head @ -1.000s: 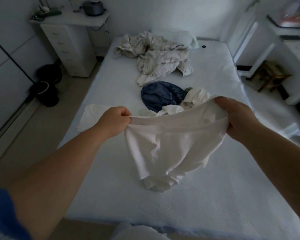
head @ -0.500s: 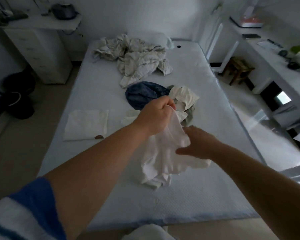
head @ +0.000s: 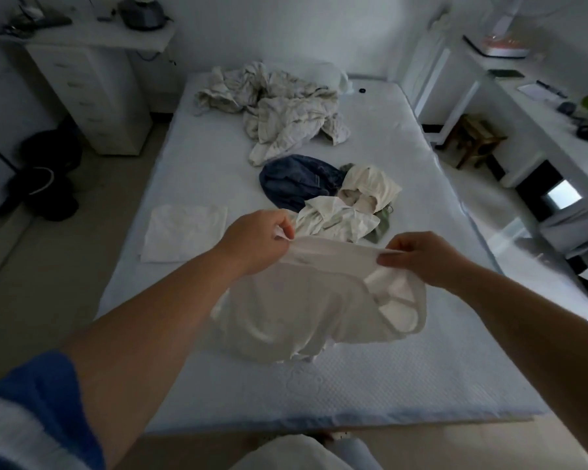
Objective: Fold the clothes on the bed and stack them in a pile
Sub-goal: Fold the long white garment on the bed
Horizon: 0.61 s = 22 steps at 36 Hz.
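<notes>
Pinching the white garment's [head: 306, 307] top edge, left hand [head: 255, 239] and right hand [head: 421, 257] grip it above the bed [head: 404, 378].

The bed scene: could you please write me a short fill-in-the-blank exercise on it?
1. Both hands, left and right, pinch a ____ garment.
2. The folded cloth lies on the ____ side of the bed.
3. The jeans are ____ in colour.

Missing: white; left; blue

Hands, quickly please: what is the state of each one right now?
Left hand: closed, pinching the top edge of the white garment.
Right hand: closed, pinching the same edge at its other end.
</notes>
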Motion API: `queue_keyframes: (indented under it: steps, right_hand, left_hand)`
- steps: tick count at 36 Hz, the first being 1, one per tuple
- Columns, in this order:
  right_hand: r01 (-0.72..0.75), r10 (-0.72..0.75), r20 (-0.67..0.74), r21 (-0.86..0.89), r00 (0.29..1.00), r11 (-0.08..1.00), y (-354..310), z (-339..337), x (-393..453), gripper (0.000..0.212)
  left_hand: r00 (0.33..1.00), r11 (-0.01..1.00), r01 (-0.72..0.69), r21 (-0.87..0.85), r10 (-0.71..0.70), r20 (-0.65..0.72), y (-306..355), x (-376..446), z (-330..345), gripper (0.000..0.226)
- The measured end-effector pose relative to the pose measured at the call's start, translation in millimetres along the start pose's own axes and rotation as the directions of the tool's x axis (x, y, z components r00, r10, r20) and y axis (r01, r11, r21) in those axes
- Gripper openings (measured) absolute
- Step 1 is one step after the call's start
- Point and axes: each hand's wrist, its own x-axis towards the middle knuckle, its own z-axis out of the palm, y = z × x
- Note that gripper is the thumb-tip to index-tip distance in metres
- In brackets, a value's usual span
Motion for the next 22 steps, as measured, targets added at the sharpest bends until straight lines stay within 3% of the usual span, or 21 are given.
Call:
queue_keyframes:
  steps: [5,9,12,15,17,22]
  right_hand:
    - [0.060,-0.044,-0.244,0.060,0.969,0.996,-13,-20,2,0.012]
    - [0.064,-0.027,-0.392,0.081,0.919,0.995,-4,-39,2,0.018]
    - [0.010,0.037,-0.485,0.092,0.874,0.996,16,-51,-1,0.017]
    - [-0.013,0.197,-0.507,0.343,0.839,0.939,37,-62,-3,0.011]
    - [-0.002,0.301,-0.487,0.524,0.820,0.852,48,-68,-5,0.009]
    - [0.028,0.352,-0.397,0.696,0.847,0.718,65,-85,-18,0.011]
  left_hand:
    - [1.000,0.993,-0.022,0.118,0.019,0.024,-19,-4,6,0.016]
    - [0.978,0.963,0.204,0.173,-0.196,-0.066,-32,-4,13,0.024]
    - [0.957,0.933,0.285,0.217,-0.289,-0.017,-33,0,17,0.019]
    - [0.954,0.953,0.298,0.057,-0.299,0.017,-21,9,18,0.005]
    - [0.965,0.961,0.260,-0.091,-0.263,-0.019,-5,18,16,0.010]
    - [0.970,0.959,0.121,-0.255,-0.169,-0.173,52,52,-2,0.024]
